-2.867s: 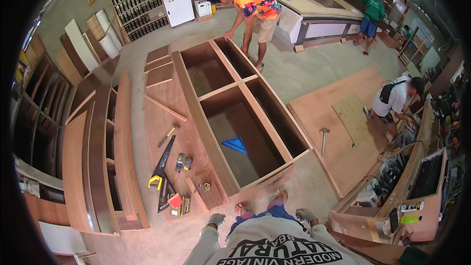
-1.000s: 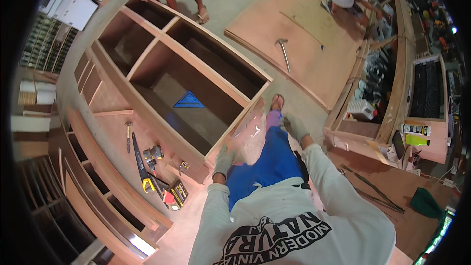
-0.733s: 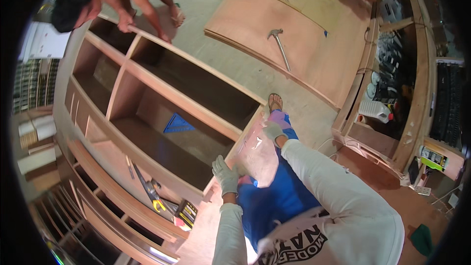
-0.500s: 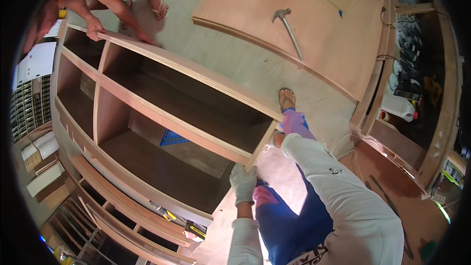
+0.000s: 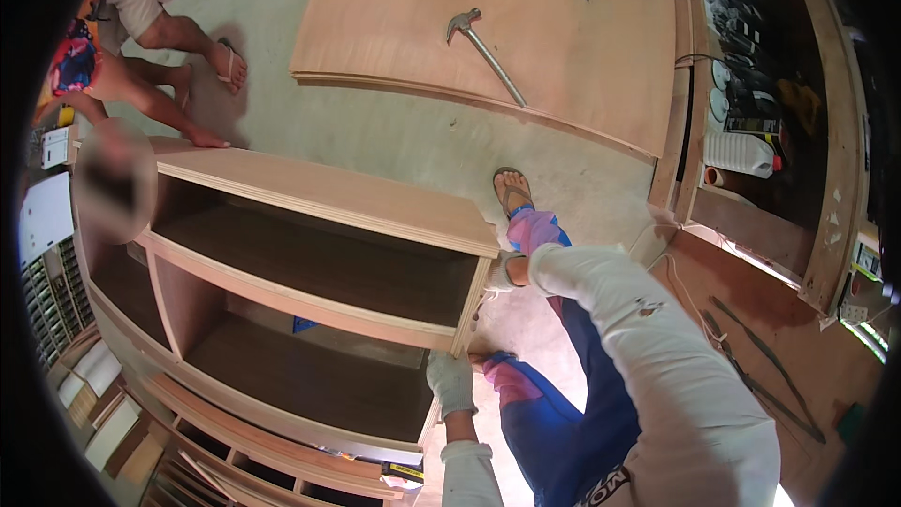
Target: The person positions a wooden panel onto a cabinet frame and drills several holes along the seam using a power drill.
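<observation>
From where I stand, a long, open-fronted wooden cabinet carcass (image 5: 310, 310) with brown panels and pale plywood edges lies across the floor, its near end in front of the person in white sleeves. The person's left hand (image 5: 450, 383), in a whitish work glove, is closed over the rim of that end board, the fingers pressed together. The gloved right hand (image 5: 508, 270) is at the end's other corner, partly hidden by the board; I can't tell how its fingers sit. Inside one compartment, partly behind a divider, lies a blue triangular square (image 5: 305, 323).

At the far end a co-worker in a colourful patterned shirt (image 5: 75, 58) bends low, a bare hand (image 5: 208, 140) by the long side's edge. Beyond the cabinet, a silver metal claw hammer (image 5: 488, 58) lies on a flat, light-brown plywood sheet (image 5: 375, 28). Off to the right, a white plastic jug (image 5: 737, 154) with a red cap sits among the tools.
</observation>
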Demonstrator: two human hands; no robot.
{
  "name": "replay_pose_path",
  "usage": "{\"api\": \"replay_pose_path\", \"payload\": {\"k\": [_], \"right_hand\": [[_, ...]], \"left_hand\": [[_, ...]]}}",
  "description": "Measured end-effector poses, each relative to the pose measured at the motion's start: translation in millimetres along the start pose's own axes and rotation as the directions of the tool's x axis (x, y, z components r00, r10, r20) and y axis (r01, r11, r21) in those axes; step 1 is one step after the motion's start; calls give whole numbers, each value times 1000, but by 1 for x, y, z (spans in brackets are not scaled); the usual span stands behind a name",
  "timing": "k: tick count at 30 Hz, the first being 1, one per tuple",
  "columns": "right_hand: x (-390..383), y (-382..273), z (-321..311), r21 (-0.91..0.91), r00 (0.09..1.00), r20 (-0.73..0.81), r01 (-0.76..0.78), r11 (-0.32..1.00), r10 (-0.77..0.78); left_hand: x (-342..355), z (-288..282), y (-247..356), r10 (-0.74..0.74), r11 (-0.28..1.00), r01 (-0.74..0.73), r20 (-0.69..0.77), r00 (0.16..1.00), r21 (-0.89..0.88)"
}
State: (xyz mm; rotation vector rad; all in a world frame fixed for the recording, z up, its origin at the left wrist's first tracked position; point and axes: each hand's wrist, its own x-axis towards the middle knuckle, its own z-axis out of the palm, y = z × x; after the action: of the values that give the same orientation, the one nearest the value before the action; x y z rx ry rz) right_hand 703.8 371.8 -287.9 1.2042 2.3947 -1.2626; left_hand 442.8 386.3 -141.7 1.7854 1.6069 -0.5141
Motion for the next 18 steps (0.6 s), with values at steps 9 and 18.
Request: {"api": "replay_pose_path", "payload": {"k": [9,18], "right_hand": [[-241,-53,-66,250,737,110,-670,699,667],[-379,154,18,983,200,73,-180,-37,977]], "left_hand": [[1,-3,35,97,995,-96,-32,995,33],[-3,-8,36,-174,978,176,-32,984,115]]}}
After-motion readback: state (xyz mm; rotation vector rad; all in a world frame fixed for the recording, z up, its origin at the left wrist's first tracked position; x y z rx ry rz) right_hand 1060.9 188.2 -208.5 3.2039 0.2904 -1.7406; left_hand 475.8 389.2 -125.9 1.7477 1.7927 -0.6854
